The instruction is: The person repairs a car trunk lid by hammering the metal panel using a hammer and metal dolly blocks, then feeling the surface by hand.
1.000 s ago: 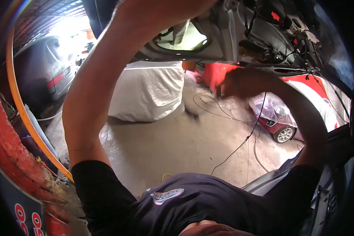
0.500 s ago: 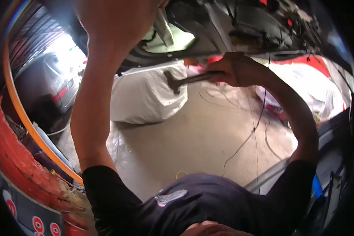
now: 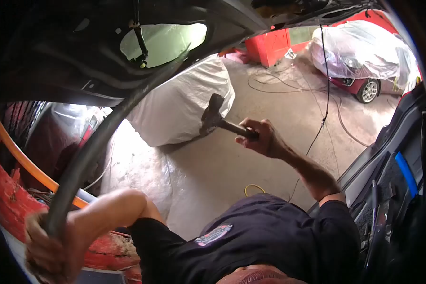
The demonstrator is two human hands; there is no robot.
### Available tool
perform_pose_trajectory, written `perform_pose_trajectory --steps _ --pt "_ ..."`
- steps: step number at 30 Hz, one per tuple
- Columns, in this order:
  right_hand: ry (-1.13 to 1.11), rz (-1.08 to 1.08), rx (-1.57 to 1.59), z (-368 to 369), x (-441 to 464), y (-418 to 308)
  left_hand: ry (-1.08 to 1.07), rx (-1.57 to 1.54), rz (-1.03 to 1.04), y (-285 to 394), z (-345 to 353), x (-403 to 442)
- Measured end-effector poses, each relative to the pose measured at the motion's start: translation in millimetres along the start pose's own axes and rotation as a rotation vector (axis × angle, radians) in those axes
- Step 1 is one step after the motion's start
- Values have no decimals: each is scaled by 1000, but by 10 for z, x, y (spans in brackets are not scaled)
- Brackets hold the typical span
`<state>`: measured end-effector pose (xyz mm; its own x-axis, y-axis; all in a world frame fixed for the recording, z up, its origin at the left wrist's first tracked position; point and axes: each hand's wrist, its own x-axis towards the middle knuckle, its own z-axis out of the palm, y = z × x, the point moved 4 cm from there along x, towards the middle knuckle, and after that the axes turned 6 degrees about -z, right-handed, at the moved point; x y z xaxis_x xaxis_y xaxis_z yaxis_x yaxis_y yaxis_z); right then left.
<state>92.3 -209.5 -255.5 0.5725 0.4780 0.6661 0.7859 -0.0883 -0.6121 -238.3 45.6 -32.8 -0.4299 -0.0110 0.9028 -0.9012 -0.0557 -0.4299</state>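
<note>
My left hand (image 3: 57,246) is low at the left edge, fingers wrapped around a long, dark, curved pry bar (image 3: 102,128). The bar rises across the view, and its thin far end lies by an oval opening in a dark car body panel (image 3: 170,16) overhead. In my right hand (image 3: 264,137) is a hammer (image 3: 222,122), gripped by the handle with its dark head pointing left. The hammer is in the air, apart from both bar and panel.
A car under white sheeting (image 3: 184,104) stands ahead, another under clear plastic (image 3: 364,52) at the far right. A thin black cable (image 3: 324,71) hangs down. An orange hoop-like band (image 3: 28,161) and a red, worn surface (image 3: 9,194) are at left; a dark door frame (image 3: 388,142) is at right.
My left hand has come down from overhead to the lower left, bringing the pry bar into full view. My right hand has lowered with the hammer, and the view has shifted.
</note>
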Motion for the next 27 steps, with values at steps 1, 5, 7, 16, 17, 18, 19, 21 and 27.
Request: perform_pose_trajectory --steps 1,5,7,16,17,18,19,21,27 --pt "33 -57 29 97 -1 -48 94 81 17 127 -123 8" --pt "12 46 85 361 35 -256 -13 -427 -190 115 -361 -344" --pt "-7 58 279 776 -69 258 65 -276 -295 -13 -570 -791" --pt "-166 -271 122 2342 382 118 457 97 -1278 -1414 -1378 -3033" --pt "-173 -254 92 2552 484 126 478 66 -1282 -1477 -1512 -3142" --pt "-219 -125 164 2770 549 207 472 -48 -1329 -1535 -1614 -3271" --pt "-262 14 233 2953 610 304 472 -167 -1374 -1589 -1713 -3377" --pt "-253 25 200 3135 733 401 415 -112 -1458 -1674 -1928 -3523" --pt "-211 473 7 3297 357 720 110 -415 -1719 -1986 -1937 -3952"
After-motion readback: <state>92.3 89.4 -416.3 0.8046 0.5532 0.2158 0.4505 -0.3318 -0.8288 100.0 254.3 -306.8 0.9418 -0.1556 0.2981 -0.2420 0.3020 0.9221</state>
